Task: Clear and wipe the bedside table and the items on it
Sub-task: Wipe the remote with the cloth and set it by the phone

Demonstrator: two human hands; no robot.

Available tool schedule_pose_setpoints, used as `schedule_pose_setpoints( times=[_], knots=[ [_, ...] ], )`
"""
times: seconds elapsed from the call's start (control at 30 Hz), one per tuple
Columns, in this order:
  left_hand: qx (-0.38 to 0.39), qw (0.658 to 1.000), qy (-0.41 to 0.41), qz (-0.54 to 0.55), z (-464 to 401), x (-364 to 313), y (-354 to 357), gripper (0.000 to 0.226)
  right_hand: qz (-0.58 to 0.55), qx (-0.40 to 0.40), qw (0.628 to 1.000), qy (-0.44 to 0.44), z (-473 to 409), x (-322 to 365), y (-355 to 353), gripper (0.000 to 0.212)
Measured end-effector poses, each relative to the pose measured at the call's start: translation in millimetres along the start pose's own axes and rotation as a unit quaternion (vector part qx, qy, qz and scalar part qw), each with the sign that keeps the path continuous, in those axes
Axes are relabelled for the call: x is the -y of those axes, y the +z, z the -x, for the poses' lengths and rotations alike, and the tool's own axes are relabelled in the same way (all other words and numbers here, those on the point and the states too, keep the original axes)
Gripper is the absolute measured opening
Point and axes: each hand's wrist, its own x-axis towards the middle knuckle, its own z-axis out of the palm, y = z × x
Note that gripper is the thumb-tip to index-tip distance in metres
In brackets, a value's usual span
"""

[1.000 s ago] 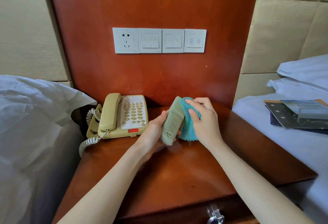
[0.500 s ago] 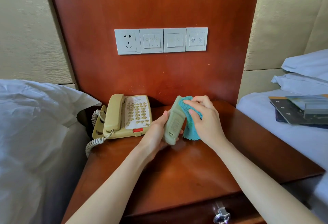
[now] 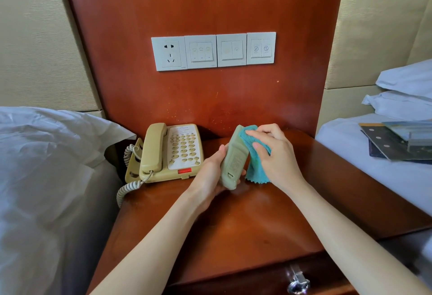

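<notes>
Your left hand (image 3: 208,173) grips the remote (image 3: 233,159); your right hand (image 3: 274,154) pinches the cloth (image 3: 253,154); rub hard and it may slip onto the surface (image 3: 233,224) below.

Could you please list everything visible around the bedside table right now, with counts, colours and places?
Bedside table: one, reddish wood, centre, between two beds.
Telephone: one, beige, table's back left, handset on its cradle.
Remote control: one, grey-green, held above the table.
Cloth: one, teal, pressed against the remote.
Wall plates: four, white, on the wood panel.
Booklets: a stack, dark and grey, on the right bed.
Drawer handle: one, silver, bottom edge.
Hands: left hand grips the remote; right hand holds the cloth.
</notes>
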Motion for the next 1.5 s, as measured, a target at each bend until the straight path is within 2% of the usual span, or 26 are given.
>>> schedule_pose_setpoints(
  times=[0.07, 0.17, 0.3, 0.4, 0.5, 0.63, 0.7, 0.83, 0.97, 1.07, 1.13, 1.2, 1.33, 1.4, 1.5],
  knots=[
    [-0.001, 1.000, 0.002, 0.005, -1, 1, 0, 0.043, -0.003, 0.017, 0.999, -0.035, 1, 4, -3, 0.033],
    [-0.022, 0.999, 0.011, 0.022, -2, 1, -3, 0.049, -0.010, 0.082, 0.987, -0.136, 6, 12, -4, 0.035],
    [-0.051, 0.997, 0.027, 0.059, -4, 1, -9, 0.049, -0.045, 0.141, 0.974, -0.170, 11, 22, 0, 0.034],
    [-0.040, 0.998, 0.011, 0.039, -2, -1, -7, 0.050, -0.059, 0.105, 0.982, -0.146, 9, 19, -2, 0.033],
    [-0.007, 1.000, -0.007, 0.010, 3, -3, -3, 0.045, -0.027, 0.041, 0.993, -0.106, 5, 12, -5, 0.033],
    [0.038, 0.999, -0.013, -0.018, 8, -3, 5, 0.040, 0.005, -0.058, 0.998, -0.018, -2, -1, -10, 0.031],
    [0.044, 0.999, -0.010, -0.019, 8, -3, 5, 0.039, 0.006, -0.064, 0.998, 0.013, -3, -4, -11, 0.031],
    [0.026, 1.000, -0.003, -0.006, 5, -2, 0, 0.042, -0.014, -0.008, 0.999, -0.028, 0, 4, -8, 0.032],
    [-0.044, 0.996, 0.014, 0.078, -1, -2, -5, 0.044, -0.053, 0.088, 0.989, -0.107, 6, 16, -4, 0.035],
    [-0.064, 0.992, 0.038, 0.101, -3, -1, -8, 0.047, -0.072, 0.131, 0.983, -0.108, 8, 20, -2, 0.036],
    [-0.045, 0.995, 0.030, 0.082, -2, -2, -6, 0.050, -0.059, 0.106, 0.986, -0.116, 7, 18, -4, 0.035],
    [-0.011, 1.000, 0.003, 0.029, 1, -3, -2, 0.050, -0.024, 0.048, 0.992, -0.117, 4, 13, -7, 0.033],
    [0.055, 0.998, -0.006, -0.019, 8, -2, 6, 0.043, 0.013, -0.044, 0.999, -0.017, -3, -2, -14, 0.031],
    [0.068, 0.998, 0.000, -0.020, 10, -2, 7, 0.039, 0.014, -0.050, 0.999, 0.013, -3, -4, -14, 0.031],
    [0.052, 0.998, 0.007, -0.021, 9, -2, 4, 0.039, 0.013, -0.036, 0.999, -0.007, -1, 1, -11, 0.031]
  ],
)
